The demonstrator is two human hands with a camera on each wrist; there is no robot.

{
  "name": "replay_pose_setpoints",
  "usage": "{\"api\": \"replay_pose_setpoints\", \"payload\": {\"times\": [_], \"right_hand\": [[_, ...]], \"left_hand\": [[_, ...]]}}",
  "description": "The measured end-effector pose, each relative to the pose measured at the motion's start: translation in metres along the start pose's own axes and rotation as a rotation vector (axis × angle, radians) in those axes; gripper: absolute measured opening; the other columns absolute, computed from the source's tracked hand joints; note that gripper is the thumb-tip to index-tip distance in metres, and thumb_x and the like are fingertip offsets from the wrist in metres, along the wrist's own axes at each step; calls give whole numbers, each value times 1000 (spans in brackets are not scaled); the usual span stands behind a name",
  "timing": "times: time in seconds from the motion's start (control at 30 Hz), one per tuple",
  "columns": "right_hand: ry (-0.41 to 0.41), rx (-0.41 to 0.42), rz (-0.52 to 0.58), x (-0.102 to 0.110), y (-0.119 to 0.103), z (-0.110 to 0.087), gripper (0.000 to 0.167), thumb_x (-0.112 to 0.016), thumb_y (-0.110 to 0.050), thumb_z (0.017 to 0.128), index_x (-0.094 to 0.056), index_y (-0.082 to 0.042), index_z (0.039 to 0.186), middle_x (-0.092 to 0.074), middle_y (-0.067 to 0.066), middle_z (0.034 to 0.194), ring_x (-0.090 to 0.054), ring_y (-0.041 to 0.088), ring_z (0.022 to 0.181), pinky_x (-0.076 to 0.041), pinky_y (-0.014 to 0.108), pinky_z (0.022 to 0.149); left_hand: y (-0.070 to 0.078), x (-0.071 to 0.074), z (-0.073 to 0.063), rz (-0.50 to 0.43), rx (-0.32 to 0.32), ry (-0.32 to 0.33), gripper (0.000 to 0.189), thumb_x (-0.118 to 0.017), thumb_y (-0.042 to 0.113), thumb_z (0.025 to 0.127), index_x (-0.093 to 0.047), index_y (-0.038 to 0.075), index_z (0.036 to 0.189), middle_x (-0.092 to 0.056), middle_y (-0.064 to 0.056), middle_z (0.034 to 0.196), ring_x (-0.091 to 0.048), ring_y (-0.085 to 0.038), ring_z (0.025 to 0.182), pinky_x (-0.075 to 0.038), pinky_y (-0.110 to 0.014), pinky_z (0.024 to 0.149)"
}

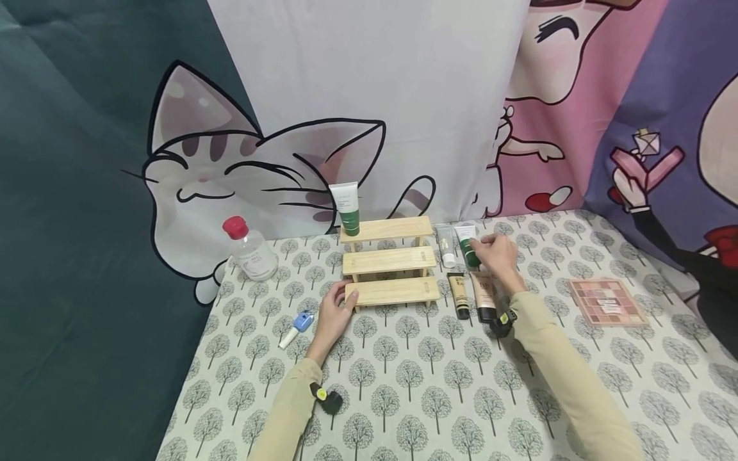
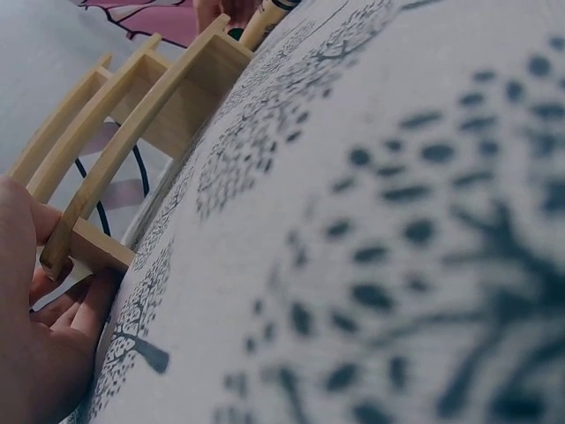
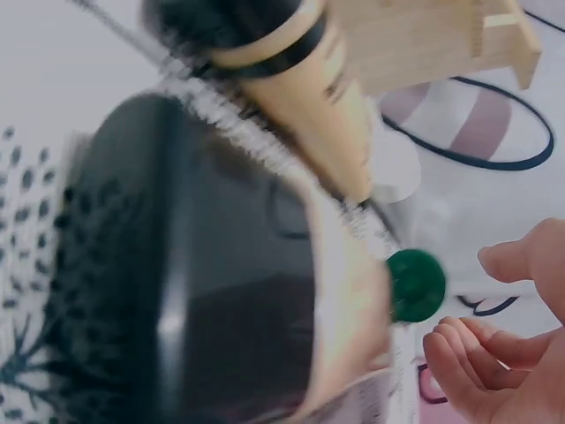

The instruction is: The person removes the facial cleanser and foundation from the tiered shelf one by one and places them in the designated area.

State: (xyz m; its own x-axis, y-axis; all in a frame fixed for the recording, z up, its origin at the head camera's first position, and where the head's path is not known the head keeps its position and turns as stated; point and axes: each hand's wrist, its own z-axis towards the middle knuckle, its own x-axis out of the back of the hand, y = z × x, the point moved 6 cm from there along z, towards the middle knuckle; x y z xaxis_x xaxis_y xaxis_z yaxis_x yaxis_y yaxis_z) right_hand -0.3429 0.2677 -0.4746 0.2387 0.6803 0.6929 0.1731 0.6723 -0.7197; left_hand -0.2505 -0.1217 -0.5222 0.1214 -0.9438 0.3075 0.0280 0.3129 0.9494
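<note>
A three-step wooden display rack (image 1: 392,291) stands at mid-table. My left hand (image 1: 334,312) grips the left end of its lowest step, the thumb above and the fingers beneath, as the left wrist view (image 2: 53,327) also shows. On the top step a green-and-white squeeze tube (image 1: 346,210) stands upright on its cap. Right of the rack, my right hand (image 1: 498,256) hovers by a second green-and-white tube (image 1: 468,246) lying on the cloth. In the right wrist view, thumb and fingers are apart beside that tube's green cap (image 3: 417,285), with a gap between them and it.
Near the right hand lie a clear white-capped tube (image 1: 446,246), a gold black-capped tube (image 1: 459,296) and a beige black-capped tube (image 1: 484,296). An eyeshadow palette (image 1: 608,302) lies farther right. To the left are a red-capped clear bottle (image 1: 254,255) and a blue-and-white small bottle (image 1: 296,329).
</note>
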Motion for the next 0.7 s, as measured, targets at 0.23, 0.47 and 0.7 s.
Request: {"api": "replay_pose_setpoints", "payload": {"times": [0.23, 0.47, 0.7], "right_hand": [[0, 107, 49, 7, -31, -7, 49, -66, -38, 95, -65, 4, 122, -71, 26, 112, -69, 39, 98, -55, 49, 92], [9, 169, 109, 8, -70, -21, 43, -67, -31, 95, -66, 4, 120, -72, 25, 111, -70, 37, 97, -56, 47, 91], [-14, 223, 216, 8, -107, -37, 41, -69, -27, 95, -65, 5, 121, -71, 23, 113, -68, 35, 101, -58, 45, 90]], "left_hand": [[-3, 2, 1, -13, -4, -2, 42, -66, 19, 97, -57, 4, 135, -64, -20, 131, -64, -33, 122, -53, -43, 108], [-2, 1, -1, -18, -10, 8, 41, -67, 18, 97, -58, 3, 134, -65, -20, 129, -65, -34, 120, -55, -43, 105], [2, 1, -2, -20, -17, 1, 41, -66, 17, 97, -57, 1, 134, -65, -21, 128, -64, -35, 119, -54, -44, 106]]}}
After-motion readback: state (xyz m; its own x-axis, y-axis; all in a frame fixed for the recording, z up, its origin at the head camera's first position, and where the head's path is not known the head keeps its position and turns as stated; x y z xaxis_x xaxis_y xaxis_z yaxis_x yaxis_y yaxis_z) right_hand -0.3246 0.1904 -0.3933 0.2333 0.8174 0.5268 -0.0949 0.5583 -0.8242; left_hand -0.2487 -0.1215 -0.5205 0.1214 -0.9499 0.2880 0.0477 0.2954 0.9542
